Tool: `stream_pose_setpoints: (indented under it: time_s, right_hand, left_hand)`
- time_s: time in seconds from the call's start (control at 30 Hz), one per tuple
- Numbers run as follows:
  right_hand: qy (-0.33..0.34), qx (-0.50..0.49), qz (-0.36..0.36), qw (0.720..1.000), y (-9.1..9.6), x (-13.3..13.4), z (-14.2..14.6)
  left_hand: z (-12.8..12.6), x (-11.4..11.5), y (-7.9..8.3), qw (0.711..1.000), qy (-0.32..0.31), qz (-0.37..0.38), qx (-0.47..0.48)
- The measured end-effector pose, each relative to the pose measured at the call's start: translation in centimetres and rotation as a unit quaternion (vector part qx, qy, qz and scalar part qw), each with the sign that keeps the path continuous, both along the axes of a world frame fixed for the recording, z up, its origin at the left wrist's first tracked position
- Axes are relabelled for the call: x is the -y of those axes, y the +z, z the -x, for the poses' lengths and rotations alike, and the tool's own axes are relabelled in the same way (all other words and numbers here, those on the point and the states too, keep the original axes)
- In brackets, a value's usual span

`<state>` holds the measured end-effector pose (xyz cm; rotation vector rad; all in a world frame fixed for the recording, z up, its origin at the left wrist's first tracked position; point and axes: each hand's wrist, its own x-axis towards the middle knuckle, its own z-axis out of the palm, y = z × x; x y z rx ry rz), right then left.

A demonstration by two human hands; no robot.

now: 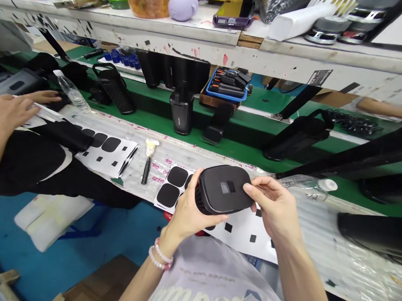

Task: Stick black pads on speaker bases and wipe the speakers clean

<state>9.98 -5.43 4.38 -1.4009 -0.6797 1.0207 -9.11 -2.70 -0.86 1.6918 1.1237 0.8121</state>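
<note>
My left hand [189, 213] is wrapped round the side of a black speaker [227, 197] with ribbed sides. Its flat, rounded end faces up, with a small dark square and a greyish patch near the middle. At the right edge of that end, my right hand [274, 205] pinches with thumb and fingers. Whether a thin piece is also between those fingers cannot be made out. Under and beside the speaker lie white sheets of black stickers [168, 195], some rounded and large, others small squares [253, 238].
A brush-like tool [147, 165] lies left of the sheets. Another person's hand [9, 111] is at the far left near a clear bottle [71, 90]. Black speakers [181, 110] stand along the green belt [144, 120]. A cluttered shelf [126, 32] spans overhead.
</note>
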Motion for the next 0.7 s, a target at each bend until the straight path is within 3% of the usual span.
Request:
stream_pose_setpoints:
  time_s: [0.7]
  right_hand:
    - [-0.002, 0.021, 0.014, 1.0, 0.01, -0.2, 0.33]
  left_hand:
    - [0.01, -0.24, -0.09, 1.0, -0.009, -0.01, -0.001]
